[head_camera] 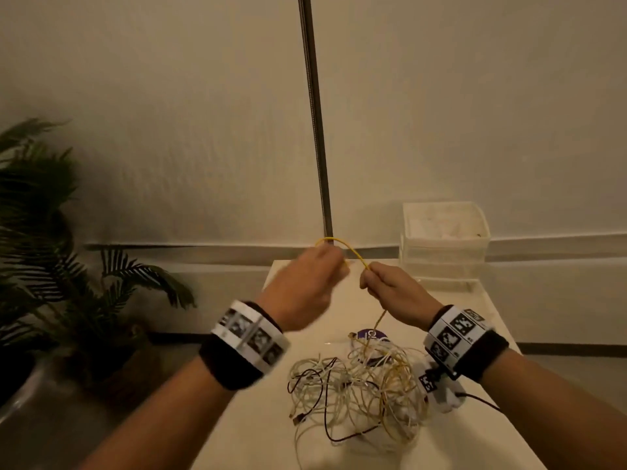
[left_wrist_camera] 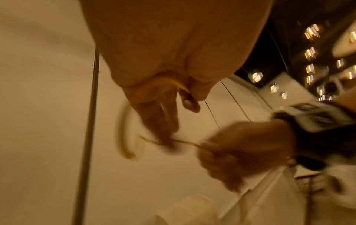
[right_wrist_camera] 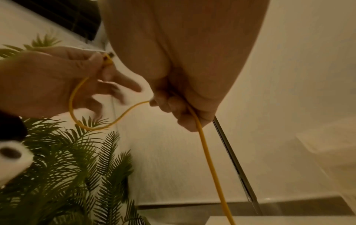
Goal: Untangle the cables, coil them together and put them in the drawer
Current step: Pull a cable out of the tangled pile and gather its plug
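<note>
Head view, L to R: left hand pinches plug end of yellow cable, which arcs to right hand, fingers curled round it, then drops to cable tangle on table; clear drawer unit at far R.

Thin yellow cable above a tangled heap of white, yellow and black cables; pale cream table; black-and-white checkered wristbands; dark green fern-like plant.
</note>
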### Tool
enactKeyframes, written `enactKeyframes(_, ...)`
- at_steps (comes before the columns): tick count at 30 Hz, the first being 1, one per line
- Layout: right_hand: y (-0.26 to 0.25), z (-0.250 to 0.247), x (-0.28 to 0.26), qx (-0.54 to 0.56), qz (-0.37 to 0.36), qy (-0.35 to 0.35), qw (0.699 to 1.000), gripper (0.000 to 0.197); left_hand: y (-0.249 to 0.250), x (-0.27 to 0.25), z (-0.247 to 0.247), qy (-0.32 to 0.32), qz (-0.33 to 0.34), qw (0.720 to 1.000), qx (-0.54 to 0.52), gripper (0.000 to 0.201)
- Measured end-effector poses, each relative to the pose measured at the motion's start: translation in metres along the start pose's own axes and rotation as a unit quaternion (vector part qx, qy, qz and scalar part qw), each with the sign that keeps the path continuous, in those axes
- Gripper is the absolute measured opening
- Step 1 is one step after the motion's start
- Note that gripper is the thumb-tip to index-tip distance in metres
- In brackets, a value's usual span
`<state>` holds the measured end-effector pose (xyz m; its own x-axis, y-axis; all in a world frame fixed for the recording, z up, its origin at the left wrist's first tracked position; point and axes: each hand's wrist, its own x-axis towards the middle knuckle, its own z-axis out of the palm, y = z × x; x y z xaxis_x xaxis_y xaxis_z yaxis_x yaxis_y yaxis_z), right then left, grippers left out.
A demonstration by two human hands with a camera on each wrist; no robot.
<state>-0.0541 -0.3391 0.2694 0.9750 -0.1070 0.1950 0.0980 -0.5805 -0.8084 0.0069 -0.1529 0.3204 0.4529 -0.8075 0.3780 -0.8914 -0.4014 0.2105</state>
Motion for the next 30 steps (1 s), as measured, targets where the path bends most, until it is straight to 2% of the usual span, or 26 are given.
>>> enactKeyframes(2,-0.008,0.0,0.003,0.017,-0.009,-0.02,1.0,0.024,0.012,0.004,0.032,0.013,0.017,0.999,0.027,0.03)
enactKeyframes(4,-0.018,-0.005,0.0,0.049,-0.003,-0.039,0.998,0.035,0.023,0.011,0.042,0.017,0.015,0.999,0.038,0.028)
enactKeyframes(6,-0.024,-0.01,-0.004,0.079,0.014,-0.066,0.995,0.04,0.031,0.021,0.038,0.011,-0.004,1.0,0.008,0.018)
enactKeyframes(8,-0.029,-0.013,-0.008,0.084,0.016,-0.083,0.993,0.031,0.033,0.031,0.029,0.007,-0.017,0.999,-0.029,0.016)
enactKeyframes(11,-0.03,-0.017,-0.009,0.099,0.012,-0.055,0.994,0.027,0.036,0.04,0.022,0.02,-0.023,0.997,-0.066,0.017)
enactKeyframes(13,-0.032,-0.021,-0.009,0.12,-0.013,-0.038,0.992,0.03,0.036,0.043,0.016,0.089,-0.028,0.993,-0.07,0.016)
enactKeyframes(15,-0.026,-0.024,-0.011,0.137,-0.034,-0.041,0.989,0.031,0.03,0.046,0.001,0.187,-0.045,0.98,-0.052,0.016)
enactKeyframes(18,-0.006,-0.023,-0.018,0.127,-0.018,-0.053,0.99,0.029,0.001,0.052,-0.038,0.327,-0.117,0.938,-0.011,0.022)
enactKeyframes(20,0.009,-0.021,-0.022,0.101,0.004,-0.05,0.994,0.029,-0.02,0.05,-0.063,0.367,-0.171,0.914,0.003,0.025)
enactKeyframes(22,0.02,-0.017,-0.024,0.086,0.024,-0.034,0.995,0.03,-0.033,0.044,-0.07,0.362,-0.19,0.912,0.021,0.026)
enactKeyframes(23,0.021,-0.016,-0.023,0.081,0.028,-0.022,0.996,0.03,-0.033,0.041,-0.067,0.352,-0.169,0.92,0.032,0.027)
enactKeyframes(26,0.01,-0.012,-0.013,0.041,0.018,-0.004,0.999,0.031,-0.016,0.034,-0.038,0.252,-0.074,0.962,0.078,0.031)
enactKeyframes(28,-0.003,-0.011,-0.004,0.007,-0.002,0.0,1.0,0.032,0.004,0.033,-0.014,0.195,-0.01,0.974,0.111,0.02)
enactKeyframes(29,-0.011,-0.011,-0.003,0.0,-0.021,0.002,1.0,0.034,0.014,0.032,-0.003,0.169,0.044,0.977,0.124,0.016)
enactKeyframes(30,-0.018,-0.013,-0.002,-0.003,-0.046,0.013,0.999,0.039,0.025,0.031,0.005,0.134,0.093,0.978,0.131,0.023)
